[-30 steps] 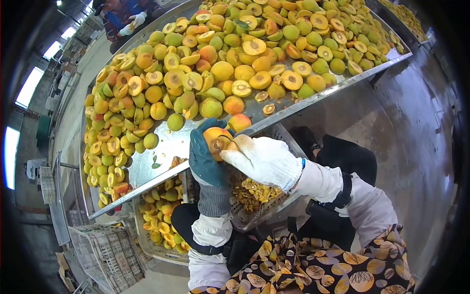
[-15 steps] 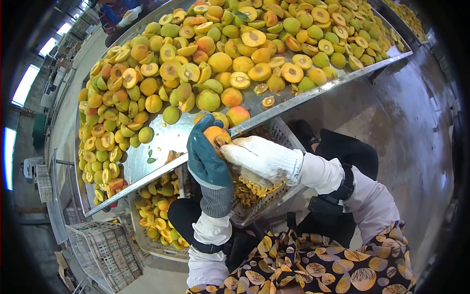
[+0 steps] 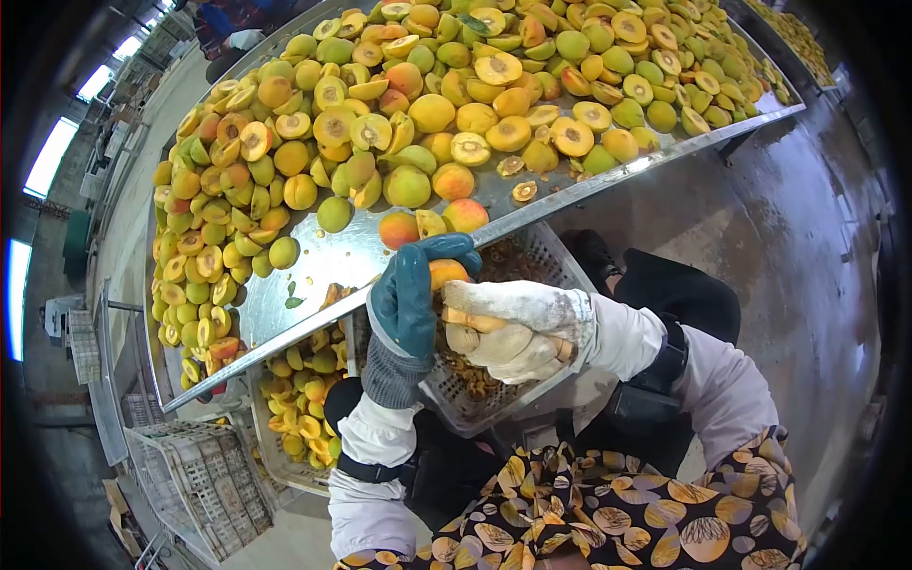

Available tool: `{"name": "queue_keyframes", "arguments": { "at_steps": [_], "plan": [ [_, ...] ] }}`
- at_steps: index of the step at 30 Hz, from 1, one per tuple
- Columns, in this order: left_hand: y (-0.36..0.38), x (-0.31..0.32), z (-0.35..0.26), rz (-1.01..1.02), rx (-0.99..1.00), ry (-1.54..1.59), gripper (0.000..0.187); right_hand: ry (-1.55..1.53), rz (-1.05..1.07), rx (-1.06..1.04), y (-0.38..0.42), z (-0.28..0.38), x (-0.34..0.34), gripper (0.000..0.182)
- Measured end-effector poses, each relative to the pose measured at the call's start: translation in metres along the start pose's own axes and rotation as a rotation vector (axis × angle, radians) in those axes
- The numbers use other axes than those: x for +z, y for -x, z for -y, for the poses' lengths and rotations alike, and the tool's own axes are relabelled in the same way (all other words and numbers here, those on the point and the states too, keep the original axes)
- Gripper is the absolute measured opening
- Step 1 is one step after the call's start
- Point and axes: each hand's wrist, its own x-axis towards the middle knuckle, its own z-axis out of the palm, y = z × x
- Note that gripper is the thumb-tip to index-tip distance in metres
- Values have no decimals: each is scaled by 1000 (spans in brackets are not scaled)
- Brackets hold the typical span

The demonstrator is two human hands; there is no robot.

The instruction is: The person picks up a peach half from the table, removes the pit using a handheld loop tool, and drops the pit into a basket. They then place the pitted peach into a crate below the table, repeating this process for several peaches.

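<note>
Metal table (image 3: 271, 318): heaped with whole and halved fruit, beyond the fingers.
Fruit crate (image 3: 296, 483): low, left of the fingers, with cut pieces inside.
Left hand (image 3: 407, 294): teal glove, fingers clamped on the held fruit.
Held fruit (image 3: 448, 273): between left fingers and right thumb, partly hidden.
Scrap crate (image 3: 489, 410): beneath both hands' fingers.
Right hand (image 3: 522, 328): white glove, fingers curled round a tan handle-like piece (image 3: 480, 320).

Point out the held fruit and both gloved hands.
Held fruit (image 3: 448, 274): head view, orange patch between gloves.
Left hand (image 3: 406, 293): head view, middle of teal glove.
Right hand (image 3: 521, 325): head view, middle of white glove.
</note>
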Motion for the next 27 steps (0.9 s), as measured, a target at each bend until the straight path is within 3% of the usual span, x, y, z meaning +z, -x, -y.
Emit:
{"name": "queue_keyframes", "arguments": {
  "at_steps": [2, 4, 5, 6, 8, 10, 11, 12, 13, 14, 16, 18, 20, 22, 26, 27],
  "plan": [
    [-6, -10, -3, 116, 36, -138, 59, 433, -243, 15, 4, 8, 1, 57],
    [-7, -19, -3, 190, -20, -218, 58, 1122, -577, 7, 5, 9, 29, 58],
    [-7, -24, -2, 205, -90, -234, 57, 1510, -666, -88, 0, 8, 21, 59],
    [-6, -29, -2, 221, -163, -250, 56, 2118, -756, -374, 2, 1, 18, 56],
    [13, -56, 4, 131, -278, -152, 54, 2354, -869, -337, 5, -4, 21, 55],
    [41, -108, -10, -10, -549, -206, 50, 2350, -924, -189, 6, -7, 12, 53],
    [57, -126, -21, -86, -494, -622, 50, 2350, -951, -113, 7, -7, 5, 51],
    [56, -135, -34, -112, -579, -1077, 48, 2327, -982, 7, 7, -7, -1, 49],
    [54, -140, -50, -87, -795, -1437, 44, 2342, -969, 59, 10, -9, -6, 48],
    [59, -152, -40, -228, -598, -1724, 38, 2360, -954, 112, 10, -11, -10, 48],
    [29, -154, -23, -449, -305, -1588, 39, 2339, -936, 95, 5, -14, -12, 47],
    [-23, -139, -6, -375, -153, -1383, 45, 2339, -921, 101, 3, -17, -14, 48],
    [-76, -143, 37, -236, -144, -1430, 52, 2356, -919, 116, 3, -14, -16, 48],
    [-106, -149, 67, -152, -259, -1476, 58, 2371, -952, 130, 6, -7, -18, 49],
    [-112, -163, 80, -73, -336, -1402, 60, 2288, -1040, 105, 8, -4, -18, 53],
    [-108, -171, 82, -105, -361, -939, 57, 2239, -1048, 55, 6, -2, -14, 54]
  ]
}}
